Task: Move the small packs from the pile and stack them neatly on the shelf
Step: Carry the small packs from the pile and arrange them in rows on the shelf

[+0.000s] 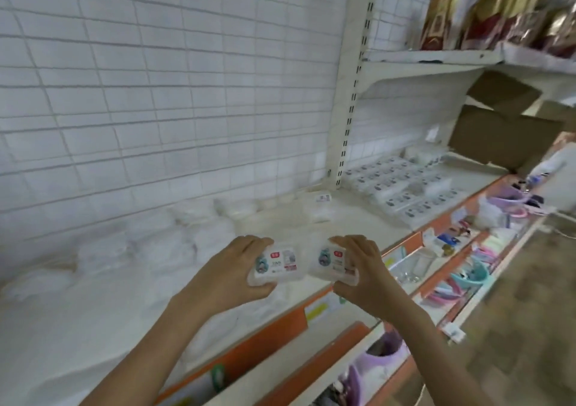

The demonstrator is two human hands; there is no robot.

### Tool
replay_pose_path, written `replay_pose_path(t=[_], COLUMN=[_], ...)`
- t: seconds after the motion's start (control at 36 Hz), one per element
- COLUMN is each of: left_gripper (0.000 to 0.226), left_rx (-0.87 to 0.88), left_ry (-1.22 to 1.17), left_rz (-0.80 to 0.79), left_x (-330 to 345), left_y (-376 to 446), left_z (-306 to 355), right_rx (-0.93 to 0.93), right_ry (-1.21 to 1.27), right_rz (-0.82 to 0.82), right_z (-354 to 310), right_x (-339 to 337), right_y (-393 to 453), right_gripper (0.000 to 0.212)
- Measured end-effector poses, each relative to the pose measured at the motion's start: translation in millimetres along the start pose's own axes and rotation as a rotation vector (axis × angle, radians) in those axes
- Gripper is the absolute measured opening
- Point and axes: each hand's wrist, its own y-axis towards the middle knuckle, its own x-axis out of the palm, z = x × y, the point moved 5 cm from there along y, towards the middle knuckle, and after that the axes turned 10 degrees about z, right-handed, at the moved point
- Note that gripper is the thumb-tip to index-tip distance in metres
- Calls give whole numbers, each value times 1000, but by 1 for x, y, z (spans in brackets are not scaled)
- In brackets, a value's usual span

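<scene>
My left hand (232, 268) grips a small white pack (280, 264) with a red label, fingers over its top and thumb under it. My right hand (361, 268) grips a second, similar pack (330, 262) the same way. Both packs are held side by side above the front of the white shelf (299, 228). A blurred pile of white packs (131, 250) lies along the shelf at left and behind my hands. Rows of packs laid flat (402, 184) cover the shelf further right.
An orange price rail (280, 331) edges the shelf front. Lower shelves hold pastel plastic goods (467, 278). A cardboard box (498, 137) sits at the far right of the shelf. Gold and red packages (498, 10) stand on the upper shelf. A person (554, 169) is at far right.
</scene>
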Motion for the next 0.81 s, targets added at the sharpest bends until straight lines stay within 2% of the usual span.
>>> replay_pose_path(t=[0.19, 0.36, 0.5, 0.64, 0.81], left_gripper=[70, 72, 74, 90, 75], left_rx=[88, 63, 52, 34, 4], left_ry=[-75, -86, -58, -94, -116], left_rz=[-57, -75, -71, -137, -168], left_x=[54, 113, 164, 211, 259], left_y=[40, 76, 100, 117, 149], left_z=[71, 150, 212, 262, 301], right_rx=[135, 310, 386, 431, 506], right_ry=[-22, -87, -124, -154, -135], right_rz=[15, -13, -25, -42, -59], right_z=[69, 144, 205, 255, 316], right_x=[-68, -132, -183, -220, -239], right_y=[-45, -92, -125, -148, -167], right_gripper=[72, 73, 74, 73, 78])
